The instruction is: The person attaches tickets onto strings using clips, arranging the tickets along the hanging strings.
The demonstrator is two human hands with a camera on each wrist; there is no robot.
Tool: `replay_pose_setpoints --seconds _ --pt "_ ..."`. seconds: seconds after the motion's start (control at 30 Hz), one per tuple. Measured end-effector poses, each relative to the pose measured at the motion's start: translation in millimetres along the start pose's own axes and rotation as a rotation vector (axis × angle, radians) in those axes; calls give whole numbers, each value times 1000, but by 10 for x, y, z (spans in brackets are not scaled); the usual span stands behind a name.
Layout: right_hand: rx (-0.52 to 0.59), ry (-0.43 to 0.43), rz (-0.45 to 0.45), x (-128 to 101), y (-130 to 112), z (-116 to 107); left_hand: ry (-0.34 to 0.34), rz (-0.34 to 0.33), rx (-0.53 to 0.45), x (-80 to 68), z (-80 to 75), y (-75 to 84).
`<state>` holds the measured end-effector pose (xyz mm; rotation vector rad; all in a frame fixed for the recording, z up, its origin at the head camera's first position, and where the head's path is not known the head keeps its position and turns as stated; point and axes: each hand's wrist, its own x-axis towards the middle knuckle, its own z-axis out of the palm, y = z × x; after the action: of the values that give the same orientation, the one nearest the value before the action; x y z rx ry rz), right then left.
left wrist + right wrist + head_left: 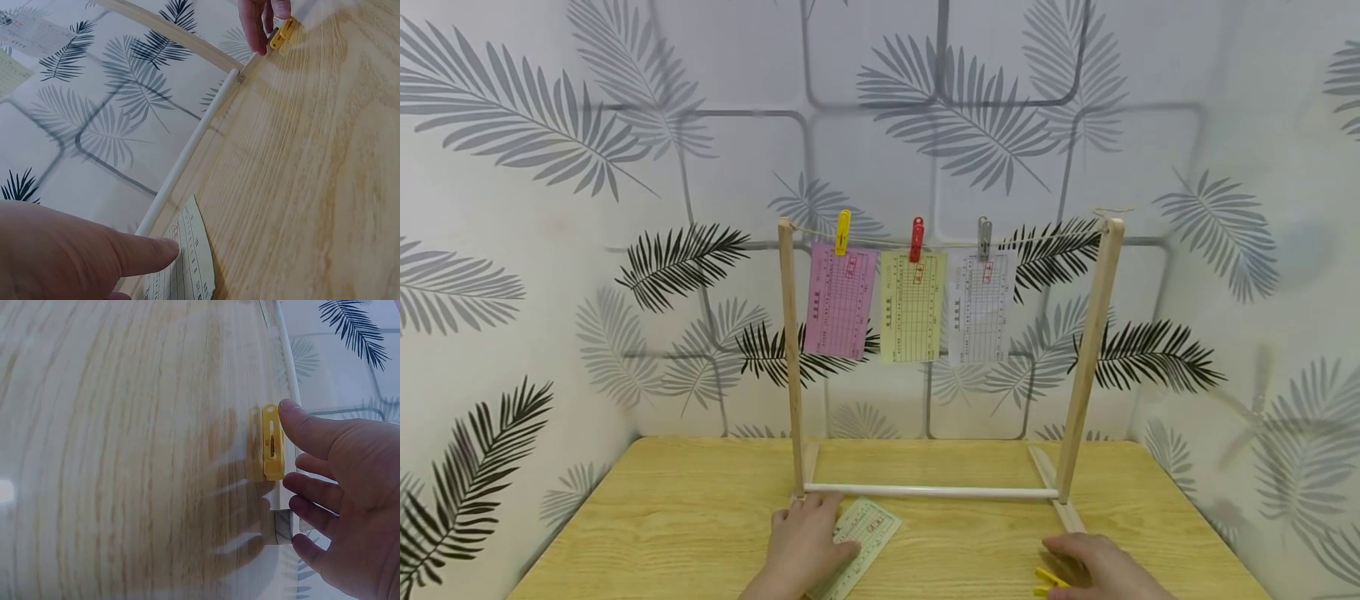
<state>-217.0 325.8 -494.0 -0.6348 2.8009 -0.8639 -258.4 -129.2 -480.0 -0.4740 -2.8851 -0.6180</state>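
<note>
A pale green printed card (867,535) lies on the wooden table (700,517) in front of a wooden rack. My left hand (805,542) rests flat on its left part, and one straight finger (134,253) lies on the card (187,265). At the rack's right foot lies a yellow clothespin (272,442). The thumb and fingertips of my right hand (340,487) touch the clothespin's side, not closed round it. In the head view the yellow clothespin (1048,579) sticks out from under my right hand (1101,568).
The rack (793,367) has two uprights, a white bottom bar (928,492) and a string on top. On the string hang a pink card (839,300), a yellow card (912,307) and a white card (979,308), held by yellow, red and grey pegs. Leaf-patterned walls enclose the table.
</note>
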Motion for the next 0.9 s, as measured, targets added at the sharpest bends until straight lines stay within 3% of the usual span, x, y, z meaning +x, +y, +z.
replay_pose_setpoints --seconds 0.23,0.37,0.6,0.9 --pt "-136 33 -50 -4 48 30 -13 3 -3 5 20 -14" --pt "-159 26 -82 -5 35 14 -16 9 -19 9 17 -5" --pt "-148 12 -30 -1 -24 -3 -22 40 -39 11 27 10" --pt "-112 31 -44 26 -45 -8 -23 61 -30 65 83 44"
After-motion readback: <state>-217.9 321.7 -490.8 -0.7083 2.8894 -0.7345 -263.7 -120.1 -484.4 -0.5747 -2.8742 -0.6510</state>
